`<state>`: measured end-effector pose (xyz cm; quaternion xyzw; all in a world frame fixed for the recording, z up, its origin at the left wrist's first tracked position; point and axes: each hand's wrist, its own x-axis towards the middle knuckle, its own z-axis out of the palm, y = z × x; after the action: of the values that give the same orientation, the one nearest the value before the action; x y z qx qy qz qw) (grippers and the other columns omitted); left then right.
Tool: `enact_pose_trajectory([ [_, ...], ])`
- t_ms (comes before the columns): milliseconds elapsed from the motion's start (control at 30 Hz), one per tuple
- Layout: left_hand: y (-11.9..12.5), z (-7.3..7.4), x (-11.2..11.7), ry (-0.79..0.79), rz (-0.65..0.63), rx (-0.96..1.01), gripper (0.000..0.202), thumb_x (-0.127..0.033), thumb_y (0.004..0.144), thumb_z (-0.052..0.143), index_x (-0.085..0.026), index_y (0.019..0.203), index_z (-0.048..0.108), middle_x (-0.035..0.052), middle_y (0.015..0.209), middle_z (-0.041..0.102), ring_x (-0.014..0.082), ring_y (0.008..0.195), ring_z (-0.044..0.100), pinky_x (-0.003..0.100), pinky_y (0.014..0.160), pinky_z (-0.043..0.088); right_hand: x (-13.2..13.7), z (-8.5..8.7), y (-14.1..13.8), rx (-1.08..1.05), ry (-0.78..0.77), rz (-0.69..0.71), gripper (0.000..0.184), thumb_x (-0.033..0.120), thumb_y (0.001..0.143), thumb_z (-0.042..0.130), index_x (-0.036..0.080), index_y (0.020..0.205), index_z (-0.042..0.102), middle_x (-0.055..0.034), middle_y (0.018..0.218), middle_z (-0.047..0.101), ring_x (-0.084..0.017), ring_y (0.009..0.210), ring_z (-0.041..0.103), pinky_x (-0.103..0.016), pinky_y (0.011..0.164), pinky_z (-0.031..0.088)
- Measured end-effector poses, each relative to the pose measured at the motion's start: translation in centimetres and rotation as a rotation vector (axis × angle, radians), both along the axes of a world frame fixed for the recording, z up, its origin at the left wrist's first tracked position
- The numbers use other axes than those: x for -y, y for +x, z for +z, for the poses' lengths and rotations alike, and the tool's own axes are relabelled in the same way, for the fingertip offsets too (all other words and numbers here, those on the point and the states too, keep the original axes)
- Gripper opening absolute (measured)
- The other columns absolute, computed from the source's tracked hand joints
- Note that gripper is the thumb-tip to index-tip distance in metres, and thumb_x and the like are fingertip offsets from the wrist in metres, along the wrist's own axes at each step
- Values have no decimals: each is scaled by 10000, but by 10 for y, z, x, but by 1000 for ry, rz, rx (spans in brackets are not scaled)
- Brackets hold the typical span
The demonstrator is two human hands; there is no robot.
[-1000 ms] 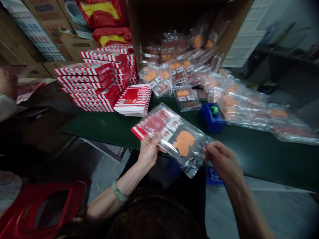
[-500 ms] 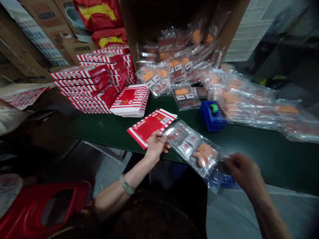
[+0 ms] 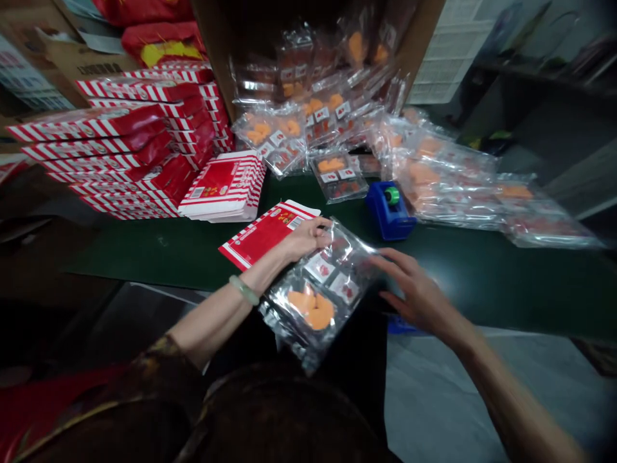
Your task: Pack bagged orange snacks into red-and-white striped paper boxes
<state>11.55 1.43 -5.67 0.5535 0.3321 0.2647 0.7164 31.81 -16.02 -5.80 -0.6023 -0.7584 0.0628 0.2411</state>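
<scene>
A clear plastic packet [image 3: 332, 276] with orange pieces and small white printed cards slants over the table's front edge. My left hand [image 3: 308, 236] is closed on its upper left edge, with the fingertips partly lost in the shiny film. At the packet's right edge is my right hand [image 3: 407, 283], its fingers apart; whether the fingertips touch the film is hard to tell. Under my left wrist lies a flat red-and-white striped carton [image 3: 265, 235]. A blue tape dispenser [image 3: 390, 212] with a green core stands just behind my right hand.
Filled striped boxes [image 3: 139, 148] are stacked at the left, beside a pile of flat cartons [image 3: 222, 186]. More clear packets [image 3: 448, 173] heap across the back and right, some spilling from a large cardboard box [image 3: 214, 61]. A green tabletop [image 3: 482, 276] runs beneath.
The packet has swung round so its orange pieces now point toward my body at lower left. My right hand has left its far end and moved to the right edge. The view has shifted.
</scene>
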Motion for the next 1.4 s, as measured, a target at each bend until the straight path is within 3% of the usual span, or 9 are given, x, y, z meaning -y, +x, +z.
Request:
enact_pose_trajectory([
  [167, 31, 1, -28, 253, -395, -215, 289, -133, 574, 703, -140, 861, 667, 44, 653, 678, 147, 500, 587, 257, 516, 452, -28, -20, -1, 116, -108, 114, 497, 250, 797, 625, 212, 1281, 518, -109, 1123, 588, -248, 1050, 527, -426, 862, 478],
  [300, 35, 10, -19, 688, -280, -380, 352, -137, 573, 711, -129, 924, 682, 121, 979, 682, 282, 937, 622, 394, 853, 445, -23, -24, -8, 202, 40, -8, 287, 366, 784, 654, 201, 1016, 690, -140, 1099, 564, -285, 1015, 488, -410, 770, 445],
  [400, 8, 14, 16, 996, -234, -581, 626, -373, 644, 717, -94, 1184, 567, 214, 1298, 513, 398, 1251, 411, 514, 1023, 283, -20, -19, -12, 210, 27, 21, 214, 369, 826, 607, 215, 931, 712, -107, 983, 590, -232, 894, 487, -354, 722, 412],
  [600, -57, -3, 67, 1057, -413, -775, 927, -663, 664, 609, -171, 1399, 330, 215, 1493, 260, 415, 1382, 189, 577, 1064, 173, -15, -3, -43, 327, 33, 57, 196, 268, 859, 563, 196, 730, 692, -93, 856, 599, -223, 833, 450, -327, 646, 332],
  [800, -64, -1, 51, 1139, -452, -779, 992, -667, 630, 643, -129, 1398, 318, 221, 1474, 299, 375, 1392, 199, 531, 1078, 210, -9, -7, -66, 240, 35, 98, 205, 146, 870, 496, 162, 702, 611, -78, 778, 598, -199, 771, 448, -322, 653, 368],
  [933, -70, 7, 75, 1243, -402, -796, 936, -666, 626, 651, -125, 1346, 396, 253, 1480, 255, 425, 1403, 85, 612, 1067, 155, -8, -16, -65, 121, 35, 27, 213, 159, 881, 470, 167, 696, 573, -72, 755, 583, -199, 777, 460, -320, 679, 397],
  [1167, -87, -6, 113, 1353, -414, -896, 578, -114, 792, 568, -191, 1341, 408, 204, 1483, 289, 402, 1397, 161, 589, 1052, 248, -1, -9, -64, -220, 104, 58, 144, 213, 867, 534, 189, 726, 547, -48, 763, 579, -183, 793, 515, -320, 703, 443],
  [1300, -80, 6, 111, 1512, -444, -804, 477, -72, 826, 474, -96, 1301, 436, 247, 1402, 399, 359, 1353, 315, 513, 1066, 304, 4, 16, -44, -330, 135, 168, 153, 368, 824, 606, 218, 832, 572, -76, 1016, 611, -243, 1010, 565, -391, 847, 458],
  [1400, -73, 22, 110, 1584, -429, -746, 370, -87, 871, 401, -53, 1229, 489, 242, 1292, 522, 336, 1289, 424, 481, 1032, 367, 10, 27, -22, -300, -31, 303, 673, 590, 708, 648, 244, 1260, 476, -117, 1295, 530, -315, 1191, 507, -425, 918, 468],
])
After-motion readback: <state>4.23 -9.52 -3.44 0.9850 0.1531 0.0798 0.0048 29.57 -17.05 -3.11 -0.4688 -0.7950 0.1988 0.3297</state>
